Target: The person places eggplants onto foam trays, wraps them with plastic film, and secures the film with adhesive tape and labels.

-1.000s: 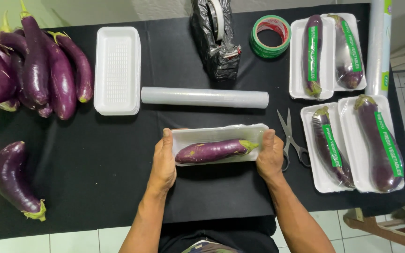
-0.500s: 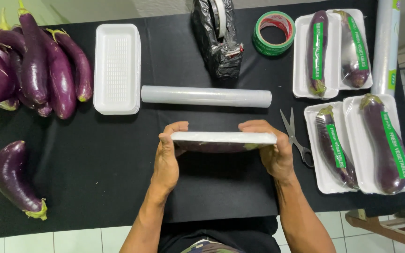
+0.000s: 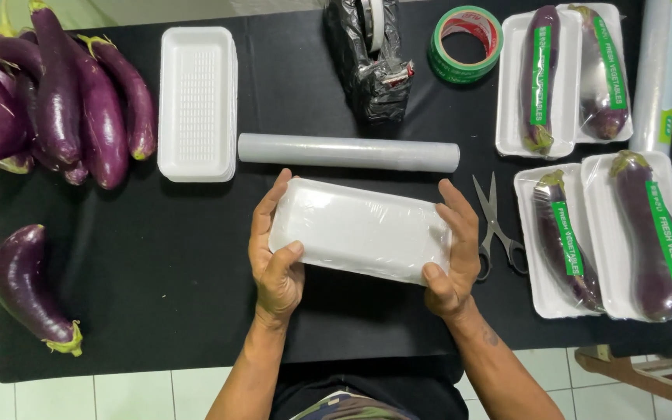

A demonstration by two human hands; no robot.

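Note:
A white foam tray wrapped in clear film is held above the black table, turned bottom side up so its contents are hidden. My left hand grips its left end, thumb on the underside. My right hand grips its right end. A roll of clear film lies just beyond the tray.
Scissors lie right of my right hand. Several wrapped eggplant trays fill the right side. Empty foam trays and a pile of loose eggplants sit at the left, one eggplant apart. Green tape roll and black bag at back.
The tray lay face up with the eggplant showing; both hands lifted it, tipped it on edge, and now hold it flipped over with its white bottom facing up.

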